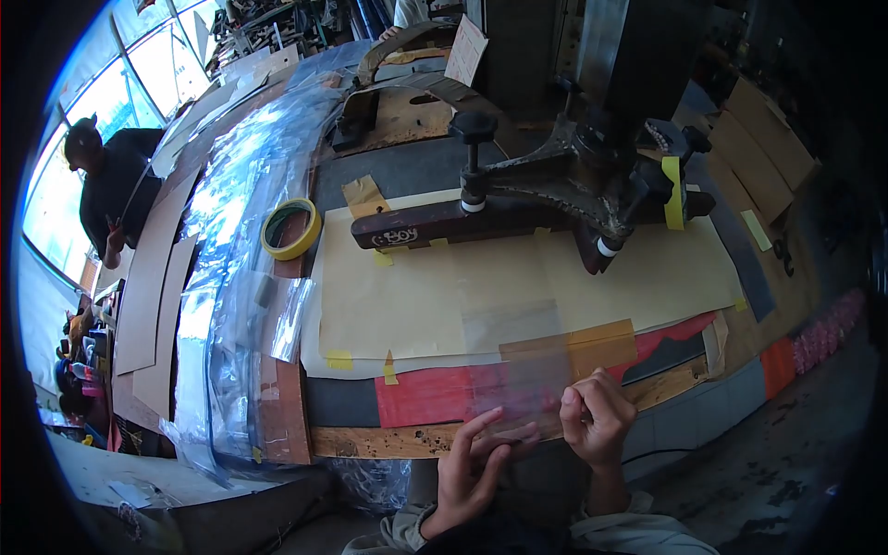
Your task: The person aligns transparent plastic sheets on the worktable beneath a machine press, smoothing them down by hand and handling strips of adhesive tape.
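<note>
A clear plastic film (527,379) stretches from the cream sheet (416,305) down over the red strip (421,398) to the bench's front edge. At its lower left corner my left hand (472,472) has bent fingers and thumb around the film. My right hand (597,421) is closed in a pinch at the film's right side, by the brown tape (587,347); the film is hard to see between the fingertips. A dark bar (416,225) lies across the cream sheet, under a black metal clamp arm (536,176).
A yellow tape roll (291,229) rests left of the cream sheet, beside shiny plastic sheeting (240,203). Scissors (783,257) lie at the right. Cardboard pieces (763,139) stand at the back right. Another person (120,180) is at the far left; a further person's hand (390,33) shows at the back.
</note>
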Demonstrator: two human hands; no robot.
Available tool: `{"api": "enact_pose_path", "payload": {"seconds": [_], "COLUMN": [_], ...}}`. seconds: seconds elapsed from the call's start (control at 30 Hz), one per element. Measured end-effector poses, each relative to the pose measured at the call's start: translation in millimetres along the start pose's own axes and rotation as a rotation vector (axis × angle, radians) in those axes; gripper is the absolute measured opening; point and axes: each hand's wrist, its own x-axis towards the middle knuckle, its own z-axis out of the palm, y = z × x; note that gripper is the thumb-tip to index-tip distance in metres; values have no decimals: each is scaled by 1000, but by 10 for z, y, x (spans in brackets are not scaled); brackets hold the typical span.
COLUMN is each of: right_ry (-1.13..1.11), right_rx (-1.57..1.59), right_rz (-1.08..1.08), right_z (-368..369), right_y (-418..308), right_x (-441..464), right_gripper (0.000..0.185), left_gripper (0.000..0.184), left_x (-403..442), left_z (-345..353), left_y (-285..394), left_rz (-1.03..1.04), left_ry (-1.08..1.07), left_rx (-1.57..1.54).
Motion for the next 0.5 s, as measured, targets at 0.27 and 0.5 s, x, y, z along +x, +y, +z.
{"api": "enact_pose_path", "payload": {"seconds": [0.27, 0.5], "right_ry": [0, 1], "right_rx": [-8, -12], "right_rz": [-4, -1], "right_z": [-5, -1], "right_y": [-4, 2], "right_x": [5, -6], "right_gripper": [15, 15], "left_gripper": [40, 41], "left_x": [-8, -20], "left_z": [-4, -1], "left_y": [-27, -41], "left_rz": [10, -2], "left_ry": [0, 11], "left_rx": [-16, -18]}}
